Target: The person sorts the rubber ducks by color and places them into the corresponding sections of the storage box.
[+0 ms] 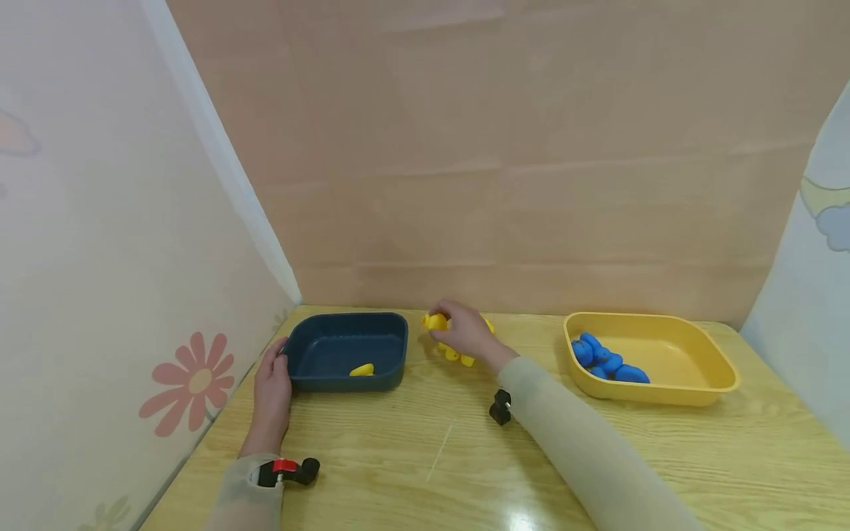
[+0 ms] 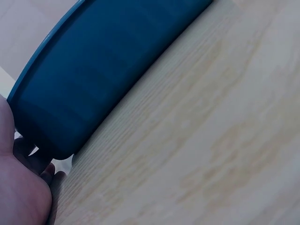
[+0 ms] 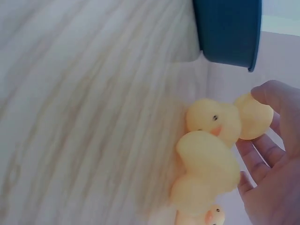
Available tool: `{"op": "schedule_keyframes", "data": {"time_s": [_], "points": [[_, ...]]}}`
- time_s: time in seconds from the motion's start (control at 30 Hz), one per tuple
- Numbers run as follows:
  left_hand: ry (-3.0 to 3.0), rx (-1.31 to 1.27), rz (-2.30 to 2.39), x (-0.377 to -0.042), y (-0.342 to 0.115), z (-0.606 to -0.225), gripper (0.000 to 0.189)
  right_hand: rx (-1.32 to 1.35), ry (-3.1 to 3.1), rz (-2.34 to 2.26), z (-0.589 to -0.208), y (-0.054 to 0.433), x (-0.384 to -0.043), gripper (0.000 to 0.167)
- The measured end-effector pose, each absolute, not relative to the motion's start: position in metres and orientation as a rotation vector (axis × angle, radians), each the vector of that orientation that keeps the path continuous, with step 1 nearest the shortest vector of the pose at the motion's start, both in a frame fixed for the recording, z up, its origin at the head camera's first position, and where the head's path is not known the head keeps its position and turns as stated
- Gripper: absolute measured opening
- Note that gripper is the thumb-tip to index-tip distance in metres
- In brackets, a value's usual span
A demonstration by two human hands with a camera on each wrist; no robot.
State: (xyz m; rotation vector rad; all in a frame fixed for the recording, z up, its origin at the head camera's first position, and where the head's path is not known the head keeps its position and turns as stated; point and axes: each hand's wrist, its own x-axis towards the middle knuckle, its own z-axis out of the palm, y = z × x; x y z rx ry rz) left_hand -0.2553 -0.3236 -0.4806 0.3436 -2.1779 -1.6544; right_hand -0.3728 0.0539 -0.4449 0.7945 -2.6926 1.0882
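Observation:
My right hand [image 1: 468,335] pinches a yellow rubber duck [image 3: 255,117] between thumb and fingers, at the back of the table. Several more yellow rubber ducks [image 1: 452,355] lie close together under and beside that hand; the right wrist view shows one duck [image 3: 206,157] near the fingers. At the left, my left hand [image 1: 271,387] holds the left side of a dark blue bin [image 1: 348,383], its fingers at the rim and outer wall. Inside this bin, near the front wall, lies a yellow piece [image 1: 361,370], partly hidden by the rim.
A yellow bin [image 1: 664,394] stands at the right with several blue rounded toys [image 1: 607,361] in its left part. Behind the wooden table [image 1: 398,464] rises a brown papered wall [image 1: 531,184]. A patterned white wall [image 1: 99,258] borders the left side.

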Motion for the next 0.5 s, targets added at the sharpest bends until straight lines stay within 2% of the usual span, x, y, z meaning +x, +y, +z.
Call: {"op": "schedule_keyframes", "data": {"time_s": [0.5], "points": [[-2.153, 0.351, -1.623, -0.265, -0.325, -0.479, 0.055, 0.741, -2.516, 1.498, -0.423, 0.039, -0.356, 0.035]]}}
